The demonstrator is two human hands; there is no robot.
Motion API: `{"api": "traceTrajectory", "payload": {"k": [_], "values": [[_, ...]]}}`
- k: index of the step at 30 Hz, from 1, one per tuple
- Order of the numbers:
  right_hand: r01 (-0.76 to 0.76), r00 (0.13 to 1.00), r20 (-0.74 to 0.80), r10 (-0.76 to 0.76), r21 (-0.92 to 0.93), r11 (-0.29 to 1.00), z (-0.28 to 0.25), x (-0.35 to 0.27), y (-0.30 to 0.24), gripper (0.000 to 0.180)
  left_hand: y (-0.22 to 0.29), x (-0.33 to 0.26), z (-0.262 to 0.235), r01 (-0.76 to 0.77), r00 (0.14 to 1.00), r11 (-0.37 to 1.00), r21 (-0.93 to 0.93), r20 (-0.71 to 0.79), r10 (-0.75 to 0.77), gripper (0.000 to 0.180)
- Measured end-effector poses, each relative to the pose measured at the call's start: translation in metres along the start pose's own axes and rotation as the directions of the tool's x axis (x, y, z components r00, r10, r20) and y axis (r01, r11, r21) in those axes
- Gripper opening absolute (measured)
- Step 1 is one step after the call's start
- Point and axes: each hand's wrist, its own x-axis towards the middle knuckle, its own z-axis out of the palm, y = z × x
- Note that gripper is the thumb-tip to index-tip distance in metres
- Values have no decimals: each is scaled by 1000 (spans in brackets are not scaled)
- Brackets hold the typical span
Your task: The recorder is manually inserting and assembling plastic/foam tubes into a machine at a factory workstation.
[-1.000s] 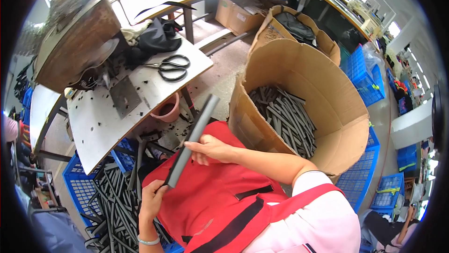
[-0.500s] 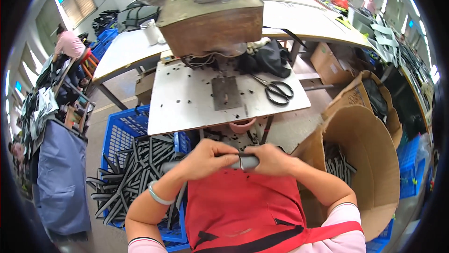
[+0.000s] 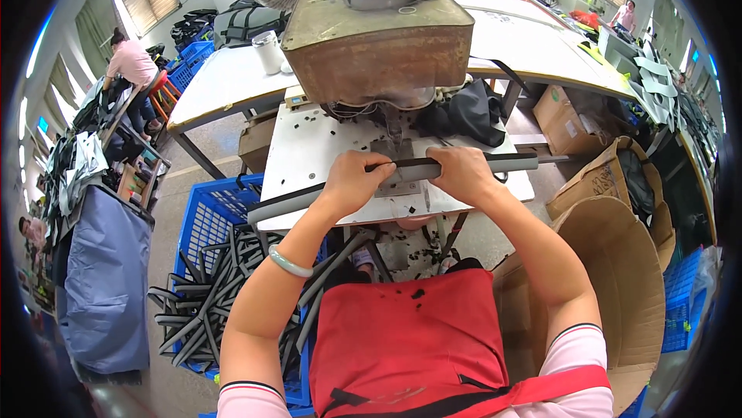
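Both my hands grip a long grey tube with a black strip along it (image 3: 417, 171), held crosswise over the near part of the white worktable (image 3: 297, 159). My left hand (image 3: 358, 180) is closed round it left of the middle, thumb toward the other hand. My right hand (image 3: 462, 174) is closed on it right of the middle. The tube's ends stick out past both hands, and it slants slightly up to the right. Behind it a metal plate (image 3: 386, 147) lies under the head of a rusty, boxy machine (image 3: 379, 59). Scissors on the table are mostly hidden by my right hand and the tube.
A blue crate (image 3: 195, 213) at the left is heaped with grey-black tubes (image 3: 205, 294). An open cardboard box (image 3: 610, 263) stands at my right. Black cloth (image 3: 468, 113) and dark scraps lie on the table. A person in pink (image 3: 131, 62) sits far left.
My hands have moved up and forward from above the red apron to over the table, carrying the tube. They are farther apart, and more of the tube shows. The view has shifted slightly.
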Motion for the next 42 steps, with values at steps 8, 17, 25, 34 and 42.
{"api": "traceTrajectory", "payload": {"k": [8,17,25,34,42], "values": [[17,999,-32,-17,-7,1000,1,11,8,32,-9,18,0,82,996,983,-161,39,-77,25],[-50,997,-68,47,-38,998,-2,26,7,34,-18,35,-3,-23,998,981,-191,-54,13,23],[653,715,-125,-688,-233,721,55,-82,-124,36,16,-23,21,-194,949,978,71,267,169,22],[281,921,277,-273,11,960,44,-71,-88,17,-49,-50,16,48,865,998,-39,502,-22,50],[57,972,224,-68,56,997,-28,-59,-15,32,-12,-61,-13,213,929,953,-215,348,-129,32]]}}
